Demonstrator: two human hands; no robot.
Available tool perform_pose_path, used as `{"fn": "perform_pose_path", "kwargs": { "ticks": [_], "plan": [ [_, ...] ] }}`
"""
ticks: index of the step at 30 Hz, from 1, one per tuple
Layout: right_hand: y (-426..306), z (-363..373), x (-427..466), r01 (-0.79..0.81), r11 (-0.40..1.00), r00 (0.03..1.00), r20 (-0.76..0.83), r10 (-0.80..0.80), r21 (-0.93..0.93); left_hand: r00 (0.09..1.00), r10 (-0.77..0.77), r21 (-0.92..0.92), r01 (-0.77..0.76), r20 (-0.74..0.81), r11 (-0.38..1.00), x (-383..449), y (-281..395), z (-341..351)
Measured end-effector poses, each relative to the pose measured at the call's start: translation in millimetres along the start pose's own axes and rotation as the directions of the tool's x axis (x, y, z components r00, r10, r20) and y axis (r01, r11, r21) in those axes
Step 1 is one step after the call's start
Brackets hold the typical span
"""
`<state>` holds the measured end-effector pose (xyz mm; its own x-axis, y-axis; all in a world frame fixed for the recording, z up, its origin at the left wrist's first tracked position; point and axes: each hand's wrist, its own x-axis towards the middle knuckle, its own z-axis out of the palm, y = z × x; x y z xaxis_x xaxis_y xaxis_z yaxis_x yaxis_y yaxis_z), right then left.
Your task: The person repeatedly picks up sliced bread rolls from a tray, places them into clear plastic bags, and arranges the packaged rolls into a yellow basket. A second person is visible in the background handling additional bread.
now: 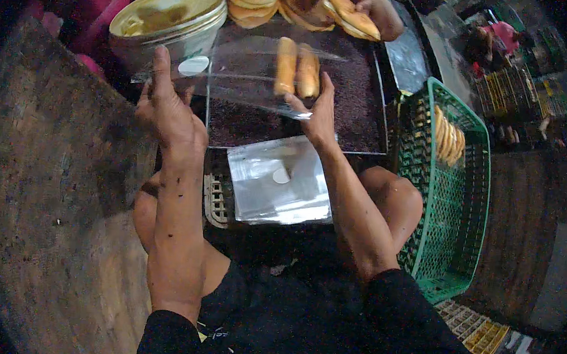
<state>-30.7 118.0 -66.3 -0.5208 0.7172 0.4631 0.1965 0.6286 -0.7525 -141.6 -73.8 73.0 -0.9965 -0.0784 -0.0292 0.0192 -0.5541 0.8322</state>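
Note:
My left hand (172, 103) holds the left end of a clear plastic bag (245, 86) between its thumb and fingers. At the bag's right side, my right hand (321, 115) has its thumb and fingers spread around the near ends of two long bread rolls (285, 67), which lie side by side. The bag's film stretches between both hands, over a dark tray (359, 103); whether the rolls are fully inside it cannot be told. A stack of flat clear plastic bags (262, 188) lies below the tray, near my knees.
A tub (194, 45) with pale yellow contents stands at the upper left. Stacked buns (255, 0) sit beyond the tray. Another person's hand (383, 17) holds a split, filled bun (351, 15). A green plastic crate (431, 198) with packed rolls (449, 137) stands right.

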Motion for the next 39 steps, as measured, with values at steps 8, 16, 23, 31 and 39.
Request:
{"fn": "perform_pose_path", "kwargs": {
  "ticks": [8,16,23,31,39],
  "plan": [
    [-18,-147,19,-0.445,0.891,0.858,0.327,0.396,0.092,0.995,0.090,0.193,-0.095,0.035,0.977,4,-34,-12],
    [-109,-215,2,-0.531,0.677,0.846,0.371,0.384,0.510,0.975,0.056,0.389,-0.140,0.217,0.910,-7,-51,-7],
    [-99,-145,0,-0.304,0.810,0.945,0.267,0.189,0.502,0.692,-0.463,0.101,0.496,0.554,0.862,-84,-36,18],
    [-163,-110,-15,0.413,0.899,0.890,-0.143,-0.432,-0.148,0.767,-0.581,-0.036,0.612,0.273,0.790,-30,-51,-18],
    [-119,-138,25,0.062,0.971,0.959,0.284,0.006,-0.230,0.766,-0.475,0.291,0.380,0.433,0.878,-75,-44,25]
  ]
}}
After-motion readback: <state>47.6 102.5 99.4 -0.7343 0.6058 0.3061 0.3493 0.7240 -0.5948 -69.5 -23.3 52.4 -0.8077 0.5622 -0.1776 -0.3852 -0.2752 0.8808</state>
